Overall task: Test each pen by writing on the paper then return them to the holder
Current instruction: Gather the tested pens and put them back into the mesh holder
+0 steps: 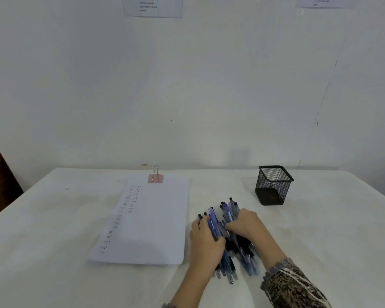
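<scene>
Blue pens (228,211) with black caps lie in a heap on the white-clothed table (53,230), just right of the paper (156,223) and near the front edge. Both hands are on the heap. The left hand (206,240) comes in from below with its forearm angled up and to the right. Its palm faces down over the left side of the pile, and its fingers curl round a bunch of pens whose capped ends stick out past the knuckles. The right hand (247,225) reaches in from the lower right, wrist bent inward and back of the hand up. Its fingers are hooked over the pens on the right of the heap, so it too grips pens. The two hands sit close together, with pen tips fanning out toward the person beneath them. A speckled dark sleeve (293,283) covers the right forearm.

Beyond the heap and to its right, well apart from it, the black mesh holder (273,187) stands upright with nothing visible in it. The paper is a stack held at its far edge by a pink clip (155,178), with two columns of small handwritten marks down its left part. Printed notices (152,6) hang on the pale wall (187,85) behind.
</scene>
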Motion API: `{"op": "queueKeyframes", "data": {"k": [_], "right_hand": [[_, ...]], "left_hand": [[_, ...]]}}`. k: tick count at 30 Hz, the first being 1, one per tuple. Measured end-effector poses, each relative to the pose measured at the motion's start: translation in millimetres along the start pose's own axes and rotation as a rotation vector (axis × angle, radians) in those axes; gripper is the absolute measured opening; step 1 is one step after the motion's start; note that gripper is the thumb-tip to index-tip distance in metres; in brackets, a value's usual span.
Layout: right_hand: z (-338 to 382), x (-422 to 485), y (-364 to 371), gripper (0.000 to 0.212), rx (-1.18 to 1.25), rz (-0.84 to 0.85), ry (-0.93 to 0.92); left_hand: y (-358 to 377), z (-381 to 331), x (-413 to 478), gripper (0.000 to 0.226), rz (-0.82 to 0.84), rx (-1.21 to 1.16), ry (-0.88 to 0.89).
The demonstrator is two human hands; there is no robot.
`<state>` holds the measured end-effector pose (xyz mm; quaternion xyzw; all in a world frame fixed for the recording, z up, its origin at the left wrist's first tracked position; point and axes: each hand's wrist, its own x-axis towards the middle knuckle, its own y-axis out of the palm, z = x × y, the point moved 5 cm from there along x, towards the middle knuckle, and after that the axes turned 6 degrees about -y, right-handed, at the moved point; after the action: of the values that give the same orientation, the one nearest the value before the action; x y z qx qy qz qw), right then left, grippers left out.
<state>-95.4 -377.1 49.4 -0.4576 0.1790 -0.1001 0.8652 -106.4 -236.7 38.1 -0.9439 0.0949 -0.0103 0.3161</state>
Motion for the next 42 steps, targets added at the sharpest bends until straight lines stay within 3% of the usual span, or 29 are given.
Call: {"op": "queueKeyframes", "data": {"k": [5,8,20,26,32,42], "right_hand": [[-1.6,-5.8,-0.9,0.024,0.019,0.159,-0.059],[1.8,-7.7,-1.8,0.032,-0.052,0.158,-0.044],[-3.6,-2.4,-5.3,0.032,-0.054,0.071,-0.031],[-2.1,-2.3,4.2,0.056,-0.172,0.119,-0.046],[-2.2,-1.1,0.6,0.042,-0.165,-0.014,-0.011],[-12.6,2.5,-2.2,0.038,-0.152,-0.046,-0.021]], "left_hand": [[0.2,2.7,3.3,0.059,0.0,-0.01,-0.007],[0.2,2.8,3.2,0.057,0.003,-0.028,-0.013],[5.0,-0.7,4.6,0.058,0.0,0.022,-0.017],[9.9,2.5,8.3,0.065,-0.018,0.03,-0.061],[18.8,3.2,13.1,0.07,-0.036,0.128,-0.092],[26.7,-11.2,23.4,0.095,0.08,0.415,-0.219]]}}
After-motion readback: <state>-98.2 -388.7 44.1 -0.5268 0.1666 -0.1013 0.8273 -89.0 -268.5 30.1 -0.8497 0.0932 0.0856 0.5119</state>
